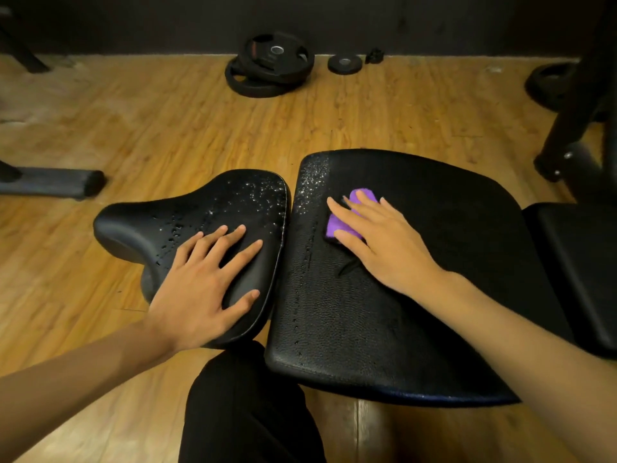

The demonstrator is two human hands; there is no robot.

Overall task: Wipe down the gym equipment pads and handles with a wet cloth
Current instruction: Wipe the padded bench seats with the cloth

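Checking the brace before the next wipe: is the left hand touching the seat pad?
Touching. The head view shows the left hand lying flat on the seat pad, fingers spread across its wet top with no gap showing.

Your left hand (203,279) lies flat on the seat pad (133,225), just left of the back pad (367,345). Your right hand (384,242) presses the cloth (335,225) onto it. Weight plates (270,68) lie on the floor (167,128) behind.

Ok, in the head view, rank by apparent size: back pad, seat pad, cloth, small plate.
1. Back pad
2. Seat pad
3. Cloth and small plate: unranked, since the right hand covers much of the cloth and the plate lies far off.
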